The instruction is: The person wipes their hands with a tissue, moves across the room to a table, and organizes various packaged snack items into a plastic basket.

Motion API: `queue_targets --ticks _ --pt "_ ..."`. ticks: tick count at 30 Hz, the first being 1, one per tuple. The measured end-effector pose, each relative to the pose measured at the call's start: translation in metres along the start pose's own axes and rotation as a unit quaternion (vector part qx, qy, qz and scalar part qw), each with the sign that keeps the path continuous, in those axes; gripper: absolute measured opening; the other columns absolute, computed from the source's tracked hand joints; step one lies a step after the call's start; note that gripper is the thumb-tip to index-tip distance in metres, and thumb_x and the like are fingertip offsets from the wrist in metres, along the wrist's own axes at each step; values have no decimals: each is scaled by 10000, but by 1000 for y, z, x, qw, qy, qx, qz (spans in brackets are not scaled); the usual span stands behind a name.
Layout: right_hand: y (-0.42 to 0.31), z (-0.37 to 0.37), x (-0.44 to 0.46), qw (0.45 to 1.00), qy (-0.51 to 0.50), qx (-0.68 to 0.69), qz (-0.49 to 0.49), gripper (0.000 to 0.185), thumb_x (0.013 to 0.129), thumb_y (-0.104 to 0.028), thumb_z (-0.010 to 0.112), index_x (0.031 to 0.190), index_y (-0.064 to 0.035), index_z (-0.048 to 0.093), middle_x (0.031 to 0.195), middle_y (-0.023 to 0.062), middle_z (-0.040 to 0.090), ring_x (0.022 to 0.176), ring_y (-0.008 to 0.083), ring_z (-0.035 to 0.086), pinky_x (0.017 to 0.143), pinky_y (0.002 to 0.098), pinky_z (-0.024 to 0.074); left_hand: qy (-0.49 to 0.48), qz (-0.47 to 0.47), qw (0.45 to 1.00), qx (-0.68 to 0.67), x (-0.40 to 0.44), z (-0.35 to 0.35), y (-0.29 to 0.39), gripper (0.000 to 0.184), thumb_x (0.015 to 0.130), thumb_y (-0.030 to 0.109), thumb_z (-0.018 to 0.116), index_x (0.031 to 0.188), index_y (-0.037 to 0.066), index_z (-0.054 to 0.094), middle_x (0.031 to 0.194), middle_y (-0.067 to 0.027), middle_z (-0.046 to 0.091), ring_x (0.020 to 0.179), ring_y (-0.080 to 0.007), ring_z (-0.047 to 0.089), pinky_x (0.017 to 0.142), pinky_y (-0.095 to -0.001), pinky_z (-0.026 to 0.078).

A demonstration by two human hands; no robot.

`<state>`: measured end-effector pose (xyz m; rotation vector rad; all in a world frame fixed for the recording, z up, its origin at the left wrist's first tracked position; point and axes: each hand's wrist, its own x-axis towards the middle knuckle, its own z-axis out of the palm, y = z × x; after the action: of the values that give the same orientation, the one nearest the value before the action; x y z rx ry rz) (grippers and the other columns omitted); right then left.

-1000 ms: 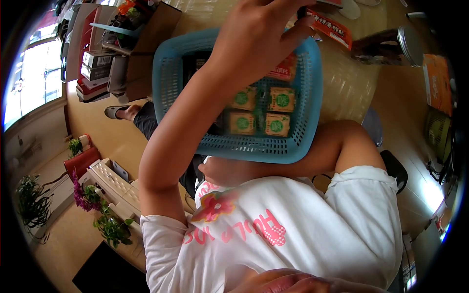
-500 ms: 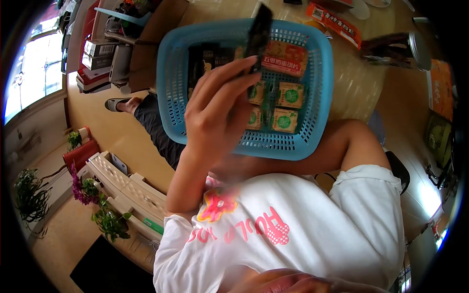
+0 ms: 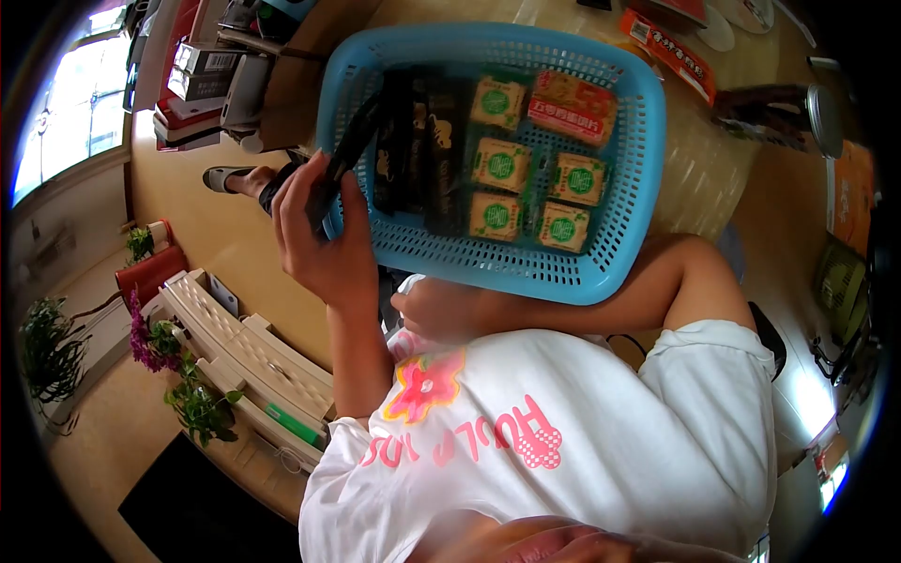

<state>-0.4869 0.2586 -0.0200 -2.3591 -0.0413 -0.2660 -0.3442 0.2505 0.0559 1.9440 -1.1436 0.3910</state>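
My left hand (image 3: 324, 239) is closed round a slim black packet (image 3: 357, 136), which tilts up over the left rim of the blue plastic basket (image 3: 648, 188). In the basket's left part lie several black packets with gold print (image 3: 441, 141). Beside them sit several small tan packets with green round labels (image 3: 500, 167). A red and yellow packet (image 3: 572, 105) lies at the upper right. My right forearm passes along the near side of the basket, and my right hand (image 3: 422, 308) rests by its lower left edge, blurred, with its fingers mostly hidden.
On the table (image 3: 699, 164) at the right are an orange packet (image 3: 668, 56) and a lidded jar (image 3: 784, 120). A cardboard box (image 3: 305, 70) and stacked boxes (image 3: 202, 75) stand left of the basket. Below left is a cream cabinet (image 3: 244, 342) with plants.
My left hand has carried the black packet from above the middle of the basket to its left side. The packets it covered now show. The view has shifted slightly.
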Motion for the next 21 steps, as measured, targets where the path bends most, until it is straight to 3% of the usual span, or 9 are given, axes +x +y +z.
queue_targets --ticks 4,7,14,21 --pt "4 11 0 999 0 -17 -32 117 752 -205 677 665 -127 667 544 85 596 505 242 623 465 430 465 27 14 999 18 -1 -1 -6 279 825 -83 764 1090 4 739 1044 -113 744 985 -245 709 869 -340 575" --pt "4 13 -1 999 10 -17 -27 115 753 -198 672 662 -127 663 535 83 585 494 237 611 456 425 457 35 -28 999 -16 0 1 -4 229 849 -117 712 1044 -6 757 1052 -124 762 1043 -269 715 902 -356 562" --pt "7 14 0 998 20 -33 -52 92 737 -186 662 671 -123 672 519 88 573 477 234 596 437 423 447 -114 77 990 9 12 -3 -10 292 832 -121 677 1073 16 769 1114 -105 764 1126 -305 693 964 -394 531" --pt "6 9 2 999 4 -25 -46 95 744 -188 655 688 -114 679 524 95 578 466 235 593 430 428 441 -157 45 986 29 11 -3 -10 335 803 -85 685 1079 82 773 1179 -41 752 1239 -282 619 1042 -409 463"
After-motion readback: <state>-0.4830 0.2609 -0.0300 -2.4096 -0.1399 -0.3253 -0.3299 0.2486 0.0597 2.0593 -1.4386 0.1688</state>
